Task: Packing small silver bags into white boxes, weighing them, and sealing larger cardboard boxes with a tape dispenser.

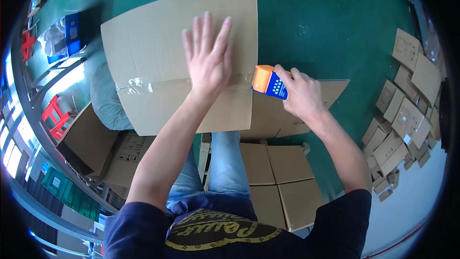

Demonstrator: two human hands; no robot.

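Note:
A large brown cardboard box is in front of me, with a seam across its top face. Clear tape shines on the left end of this seam. My left hand lies on the cardboard above the seam, palm down, fingers stretched and spread. At the box's right edge, my right hand grips an orange and blue tape dispenser. The dispenser's orange end meets the edge where the seam ends. How the tape runs inside it is hidden.
Another cardboard piece lies under the box's right side. Closed cartons stand by my legs; an open carton is at left. Stacked flattened cardboard lines the right. A blue bin and red stool stand on the left.

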